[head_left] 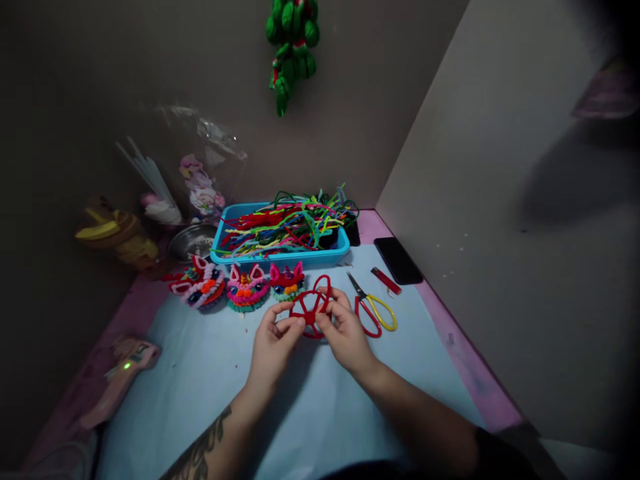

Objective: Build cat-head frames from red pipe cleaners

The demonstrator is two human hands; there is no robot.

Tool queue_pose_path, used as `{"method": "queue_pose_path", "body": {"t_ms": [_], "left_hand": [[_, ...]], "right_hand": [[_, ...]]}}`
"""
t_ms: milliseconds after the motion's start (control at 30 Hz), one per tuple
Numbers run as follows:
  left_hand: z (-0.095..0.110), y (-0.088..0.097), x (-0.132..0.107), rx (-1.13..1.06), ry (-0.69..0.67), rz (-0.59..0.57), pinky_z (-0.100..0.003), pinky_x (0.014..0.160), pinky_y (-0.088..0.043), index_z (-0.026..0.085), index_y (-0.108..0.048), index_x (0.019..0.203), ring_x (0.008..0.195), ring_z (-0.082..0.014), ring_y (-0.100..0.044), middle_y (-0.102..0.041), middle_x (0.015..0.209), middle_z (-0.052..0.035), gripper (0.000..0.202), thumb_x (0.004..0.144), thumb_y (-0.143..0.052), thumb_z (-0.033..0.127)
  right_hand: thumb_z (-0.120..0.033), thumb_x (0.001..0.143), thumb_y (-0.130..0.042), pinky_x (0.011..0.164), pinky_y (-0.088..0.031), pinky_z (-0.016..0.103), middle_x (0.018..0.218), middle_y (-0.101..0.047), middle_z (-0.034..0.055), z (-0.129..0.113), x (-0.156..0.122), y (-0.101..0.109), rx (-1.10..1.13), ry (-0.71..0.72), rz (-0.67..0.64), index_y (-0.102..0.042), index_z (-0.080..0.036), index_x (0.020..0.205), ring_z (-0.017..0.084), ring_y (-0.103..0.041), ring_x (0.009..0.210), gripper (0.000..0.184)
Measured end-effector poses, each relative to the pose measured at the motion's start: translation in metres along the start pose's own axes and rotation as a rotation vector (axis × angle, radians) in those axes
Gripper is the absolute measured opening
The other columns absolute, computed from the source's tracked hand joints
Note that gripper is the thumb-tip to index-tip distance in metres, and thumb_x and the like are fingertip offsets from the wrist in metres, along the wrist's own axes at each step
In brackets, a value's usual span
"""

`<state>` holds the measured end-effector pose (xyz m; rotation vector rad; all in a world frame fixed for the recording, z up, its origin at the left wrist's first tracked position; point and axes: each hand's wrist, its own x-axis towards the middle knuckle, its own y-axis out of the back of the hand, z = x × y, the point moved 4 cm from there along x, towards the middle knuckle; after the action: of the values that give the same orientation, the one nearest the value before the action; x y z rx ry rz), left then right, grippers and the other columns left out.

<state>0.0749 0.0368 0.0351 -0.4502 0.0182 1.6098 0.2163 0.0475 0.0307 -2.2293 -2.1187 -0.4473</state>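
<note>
Between my two hands is a red pipe-cleaner wheel (310, 319), a ring with spokes meeting in the middle and a loop sticking up at its top right. My left hand (274, 340) pinches its left side between thumb and fingers. On the other side, my right hand (347, 333) has its thumb near the hub and its fingers behind the rim. Just right of my right hand lie scissors (373, 310) with one red and one yellow handle, blades partly apart. Several colourful pipe-cleaner animal heads (247, 288) stand in a row beyond my left hand.
A blue tray (280, 257) heaped with pipe cleaners stands at the back. Right of it are a red lighter-like object (386, 281) and a black phone (399, 261). A metal bowl (193, 241) sits back left, a pink device (123, 380) front left. Walls bound the table behind and right.
</note>
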Motion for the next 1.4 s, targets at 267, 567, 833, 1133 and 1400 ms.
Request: {"method": "queue_pose_path", "body": {"t_ms": [267, 567, 833, 1133, 1400], "left_hand": [[-0.007, -0.002, 0.001, -0.106, 0.071, 0.02, -0.015, 0.039, -0.023, 0.019, -0.042, 0.099, 0.037, -0.0029, -0.036, -0.063, 0.057, 0.0053, 0.058, 0.059, -0.08, 0.034], [0.0, -0.002, 0.001, -0.084, 0.062, -0.001, -0.014, 0.039, -0.024, 0.019, -0.044, 0.098, 0.036, -0.0029, -0.035, -0.06, 0.051, 0.0078, 0.056, 0.058, -0.08, 0.034], [0.007, 0.0, -0.002, 0.066, -0.053, -0.001, -0.022, 0.046, -0.041, 0.014, -0.069, 0.09, 0.051, -0.0108, -0.054, -0.068, 0.067, -0.0034, 0.039, 0.059, -0.079, 0.035], [0.002, 0.006, 0.001, 0.198, -0.092, 0.014, -0.023, 0.046, -0.039, 0.015, -0.076, 0.087, 0.049, -0.011, -0.051, -0.068, 0.065, -0.0045, 0.027, 0.066, -0.074, 0.031], [0.008, 0.013, 0.004, 0.163, -0.109, 0.086, -0.02, 0.044, -0.034, 0.015, -0.075, 0.087, 0.046, -0.0082, -0.046, -0.062, 0.055, 0.0006, 0.031, 0.062, -0.077, 0.033]], "right_hand": [[-0.028, 0.083, -0.056, 0.092, -0.044, 0.034, 0.121, -0.051, 0.0096, -0.002, -0.002, 0.0, -0.026, 0.032, 0.002, -0.058, -0.019, 0.07, 0.022, -0.052, 0.115, 0.016], [-0.03, 0.083, -0.057, 0.093, -0.043, 0.035, 0.121, -0.05, 0.0093, -0.002, -0.003, -0.001, -0.009, 0.026, 0.009, -0.057, -0.02, 0.07, 0.022, -0.052, 0.114, 0.017], [-0.031, 0.084, -0.056, 0.096, -0.04, 0.034, 0.121, -0.05, 0.0088, 0.0, -0.001, 0.002, -0.026, 0.019, 0.012, -0.058, -0.02, 0.071, 0.021, -0.051, 0.115, 0.017], [-0.029, 0.081, -0.06, 0.098, -0.039, 0.035, 0.126, -0.048, 0.008, 0.0, -0.001, 0.001, -0.045, 0.008, -0.01, -0.061, -0.02, 0.07, 0.022, -0.05, 0.117, 0.014], [-0.033, 0.082, -0.06, 0.095, -0.039, 0.037, 0.107, -0.052, 0.0068, 0.002, 0.006, 0.014, -0.048, 0.044, 0.093, -0.061, -0.021, 0.076, 0.021, -0.052, 0.106, 0.014]]}}
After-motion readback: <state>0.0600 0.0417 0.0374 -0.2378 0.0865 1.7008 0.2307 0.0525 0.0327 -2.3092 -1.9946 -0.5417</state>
